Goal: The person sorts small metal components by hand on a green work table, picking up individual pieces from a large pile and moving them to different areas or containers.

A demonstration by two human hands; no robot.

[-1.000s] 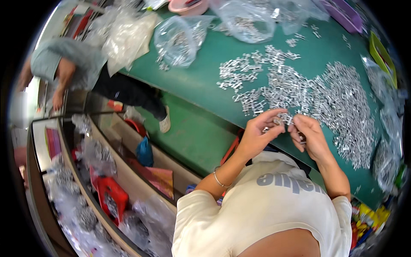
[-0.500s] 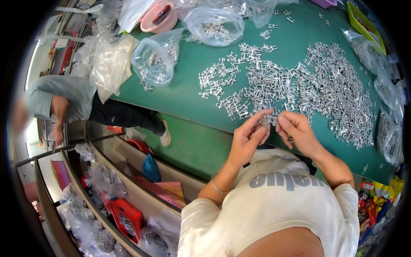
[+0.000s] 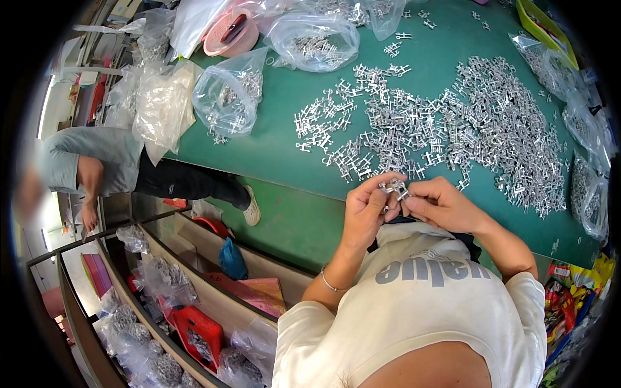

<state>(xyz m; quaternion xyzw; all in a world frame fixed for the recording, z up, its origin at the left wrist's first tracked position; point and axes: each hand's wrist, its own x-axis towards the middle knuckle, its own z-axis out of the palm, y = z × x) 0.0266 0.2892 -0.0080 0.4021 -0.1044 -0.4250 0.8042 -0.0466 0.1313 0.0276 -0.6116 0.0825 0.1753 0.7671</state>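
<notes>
Both hands meet over the near edge of a green table [image 3: 284, 165]. My left hand [image 3: 365, 210] is closed, its thumb and fingers pinching a small silvery metal piece [image 3: 396, 188] with short prongs. Against the other side of that piece press the closed fingers of my right hand [image 3: 440, 205]; whether they hold a second part is hidden. Just beyond my hands lies a loose spread of similar metal pieces [image 3: 401, 123]. It joins a denser heap [image 3: 511, 129] on the right.
Clear plastic bags of metal parts [image 3: 228, 94] stand at the table's far left, near a pink basket [image 3: 231, 35] with a red-handled tool. A yellow-green tray [image 3: 546, 29] sits far right. Left, another person [image 3: 107, 161] sits beside shelves holding a red bin [image 3: 197, 336].
My hands have come closer together and slightly toward my body. The metal piece is turned differently and shows more plainly between my fingers. The whole view has shifted slightly.
</notes>
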